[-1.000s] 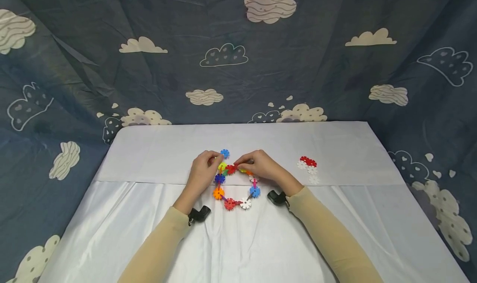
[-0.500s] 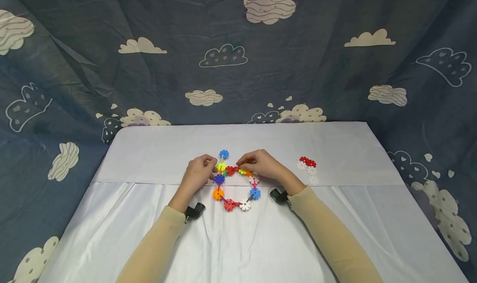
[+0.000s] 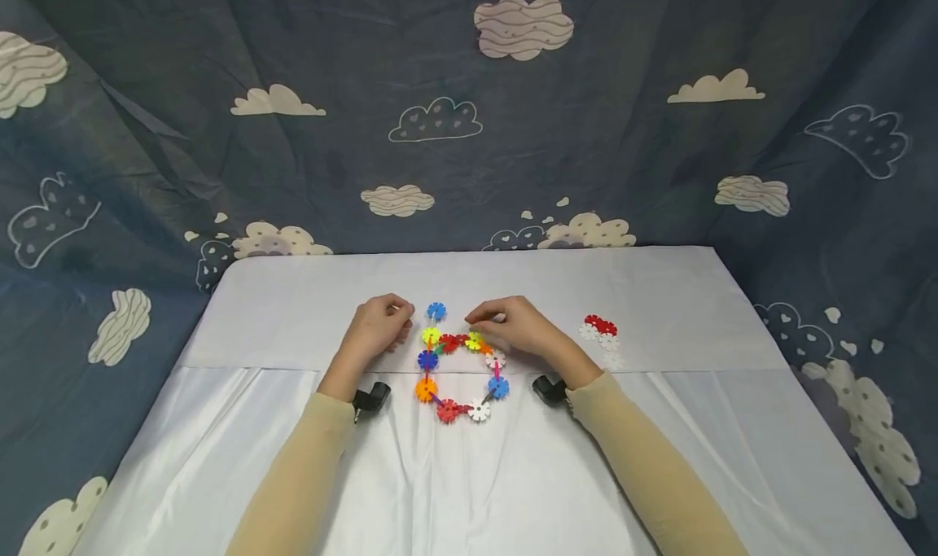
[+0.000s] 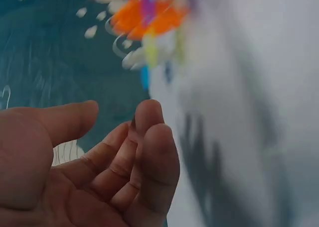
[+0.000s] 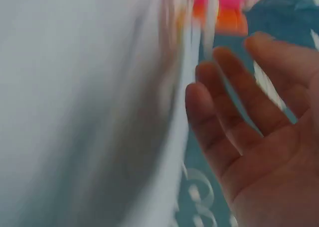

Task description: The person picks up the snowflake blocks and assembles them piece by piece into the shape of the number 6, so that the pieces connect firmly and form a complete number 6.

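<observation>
A ring of notched plastic snowflake discs lies on the white cloth between the hands. Its pieces include an orange disc [image 3: 426, 390], a white disc [image 3: 479, 410] and a red disc [image 3: 449, 343]. At its far left corner a light blue disc [image 3: 436, 310] sticks out beyond a yellow disc [image 3: 431, 336]. My left hand [image 3: 377, 328] hovers left of that corner, thumb apart from the loosely bent fingers, holding nothing. Close to the ring's far right side is my right hand [image 3: 513, 324]; its fingers look relaxed and separated in the right wrist view, with nothing between them.
Loose red discs [image 3: 601, 325] and white discs [image 3: 608, 341] lie in a small group to the right. A dark curtain with cloud prints [image 3: 440, 51] hangs behind the white-covered table [image 3: 659, 458]. Black wrist cameras [image 3: 372, 398] are strapped on both wrists.
My left hand has let go of the ring's far left corner and moved off to the left. My right hand has come off the far side of the ring. The head view has tilted slightly.
</observation>
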Motion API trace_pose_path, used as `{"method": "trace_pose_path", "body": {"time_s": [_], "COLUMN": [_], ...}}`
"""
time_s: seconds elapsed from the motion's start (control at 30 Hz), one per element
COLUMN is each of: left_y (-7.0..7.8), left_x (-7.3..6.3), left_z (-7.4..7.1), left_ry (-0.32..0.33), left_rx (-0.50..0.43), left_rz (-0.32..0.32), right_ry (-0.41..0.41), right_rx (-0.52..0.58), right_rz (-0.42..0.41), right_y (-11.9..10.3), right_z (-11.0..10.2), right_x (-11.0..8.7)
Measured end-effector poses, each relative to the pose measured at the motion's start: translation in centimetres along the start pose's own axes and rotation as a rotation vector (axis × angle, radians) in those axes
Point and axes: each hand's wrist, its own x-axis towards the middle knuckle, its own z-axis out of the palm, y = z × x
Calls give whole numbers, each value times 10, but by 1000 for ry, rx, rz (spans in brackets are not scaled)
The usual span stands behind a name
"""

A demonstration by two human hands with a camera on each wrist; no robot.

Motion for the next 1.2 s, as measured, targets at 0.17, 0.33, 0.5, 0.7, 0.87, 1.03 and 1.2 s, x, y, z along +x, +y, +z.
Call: {"method": "trace_pose_path", "body": {"time_s": [0.17, 0.33, 0.5, 0.7, 0.87, 1.03, 1.2], "left_y": [3, -7, -13, -12, -8, -9, -7], "left_x": [23, 36, 40, 44, 44, 43, 41], "left_z": [-3, 1, 4, 13, 25, 26, 27], "left_ry": [-35, -44, -7, -15, 5, 27, 32], "left_rx": [-132, -225, -245, -263, -264, -265, -282], "left_rz": [-29, -94, -133, -116, -79, -67, -61], "right_ry": [204, 335, 145, 153, 165, 116, 120], "right_rx": [38, -106, -227, -275, -263, -227, -208], "right_rz": [57, 271, 457, 506, 506, 528, 538], "right_y": [19, 54, 78, 86, 91, 89, 94], "right_z": [-61, -99, -101, -97, -99, -109, -111], "right_x": [-36, -74, -87, -87, -93, -105, -115]}}
